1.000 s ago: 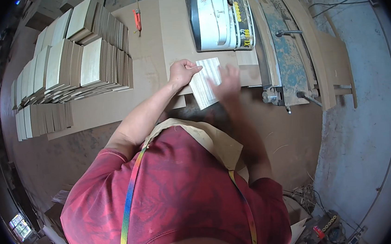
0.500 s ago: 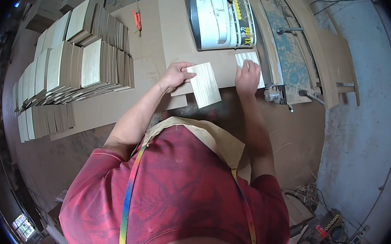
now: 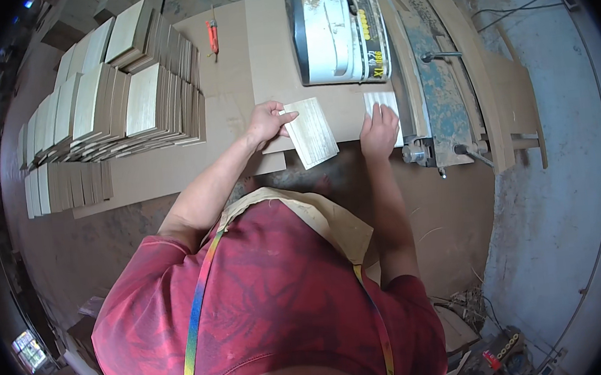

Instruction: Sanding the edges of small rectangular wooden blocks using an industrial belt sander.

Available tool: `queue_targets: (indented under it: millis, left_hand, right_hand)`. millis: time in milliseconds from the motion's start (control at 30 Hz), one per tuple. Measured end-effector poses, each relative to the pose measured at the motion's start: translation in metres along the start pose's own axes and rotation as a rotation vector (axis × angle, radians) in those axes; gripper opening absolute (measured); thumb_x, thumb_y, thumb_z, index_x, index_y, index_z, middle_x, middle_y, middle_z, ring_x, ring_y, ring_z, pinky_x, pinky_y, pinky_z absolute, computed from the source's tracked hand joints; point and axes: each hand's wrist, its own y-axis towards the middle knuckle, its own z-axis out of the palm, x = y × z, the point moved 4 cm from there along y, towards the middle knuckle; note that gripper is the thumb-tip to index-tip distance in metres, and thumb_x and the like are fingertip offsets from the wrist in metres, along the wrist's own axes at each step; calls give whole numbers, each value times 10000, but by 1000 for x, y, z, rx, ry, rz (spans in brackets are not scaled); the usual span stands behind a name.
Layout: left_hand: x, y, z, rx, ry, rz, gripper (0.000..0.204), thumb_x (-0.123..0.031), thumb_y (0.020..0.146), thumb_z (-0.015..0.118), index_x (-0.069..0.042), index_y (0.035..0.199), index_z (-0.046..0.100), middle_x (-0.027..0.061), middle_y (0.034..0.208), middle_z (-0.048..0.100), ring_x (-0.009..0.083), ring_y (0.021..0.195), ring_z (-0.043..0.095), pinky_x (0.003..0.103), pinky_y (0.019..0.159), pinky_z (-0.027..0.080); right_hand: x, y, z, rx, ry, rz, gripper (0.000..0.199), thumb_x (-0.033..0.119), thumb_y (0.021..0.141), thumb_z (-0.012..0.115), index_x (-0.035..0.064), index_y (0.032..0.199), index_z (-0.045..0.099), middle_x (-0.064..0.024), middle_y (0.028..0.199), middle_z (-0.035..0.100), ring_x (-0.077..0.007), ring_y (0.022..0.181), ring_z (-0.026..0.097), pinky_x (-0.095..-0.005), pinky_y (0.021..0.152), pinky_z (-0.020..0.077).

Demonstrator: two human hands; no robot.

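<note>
My left hand [image 3: 264,125] pinches the upper left edge of thin pale wooden boards [image 3: 312,135], thumb on top. At least two boards lie together there, slightly fanned, jutting past the near edge of the cardboard. To the right, my right hand [image 3: 380,134] rests with fingers stretched over another pale wooden board [image 3: 371,100]. That board lies between a white plastic jug [image 3: 333,42] and the machine at the right; my hand covers part of it.
Stacked wooden boards [image 3: 143,100] stand at the far left on cardboard [image 3: 231,86]. A red-handled tool [image 3: 213,36] lies between them and the jug. A worn blue-green metal machine [image 3: 448,78] with levers runs along the right, beside a pale wall [image 3: 558,186].
The boards in my left hand are now fanned, showing a second edge at the lower right. My right hand's fingers look straighter on their board. The view has shifted slightly.
</note>
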Motion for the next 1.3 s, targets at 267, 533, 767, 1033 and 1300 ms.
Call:
queue_targets:
  millis: [267, 533, 767, 1033, 1300]
  left_hand:
    - [-7, -1, -5, -140, 111, 26, 227, -134, 1014, 818, 20, 945, 666, 113, 815, 695, 171, 571, 665, 287, 521, 628]
    - [-14, -2, 20, -110, 294, 79, 350, -221, 973, 875, -9, 816, 646, 99, 710, 665, 165, 469, 600, 294, 429, 563]
    - [-12, -1, 26, -110, 355, 107, 372, -235, 966, 884, -9, 802, 638, 101, 700, 666, 166, 445, 582, 292, 412, 544]
    - [2, -3, 4, -79, 271, 63, 332, -216, 983, 865, 12, 857, 659, 113, 724, 671, 166, 457, 598, 287, 429, 561]
    - [-10, -6, 29, 104, 37, -26, 181, -112, 1043, 773, 53, 1025, 699, 101, 800, 684, 153, 576, 666, 264, 532, 622]
  right_hand:
    - [13, 13, -10, 73, 155, 15, 435, 138, 983, 733, 21, 1402, 716, -193, 1424, 660, -423, 1346, 590, -516, 1134, 505]
    - [22, 26, 15, 102, 89, 94, 520, 225, 976, 753, 28, 1452, 683, -266, 1497, 594, -530, 1414, 513, -582, 1169, 472]
    - [111, -33, -54, 277, 375, -134, 647, 301, 902, 848, 12, 1450, 663, -257, 1394, 624, -462, 1239, 603, -533, 1032, 541]
    - [20, -48, -56, 123, -64, -10, 595, 205, 905, 793, 24, 1447, 626, -226, 1423, 610, -438, 1292, 578, -553, 1048, 522]
    - [15, 48, 4, 65, 60, 78, 467, 202, 981, 753, 2, 1399, 686, -233, 1386, 649, -415, 1282, 582, -509, 1038, 546]
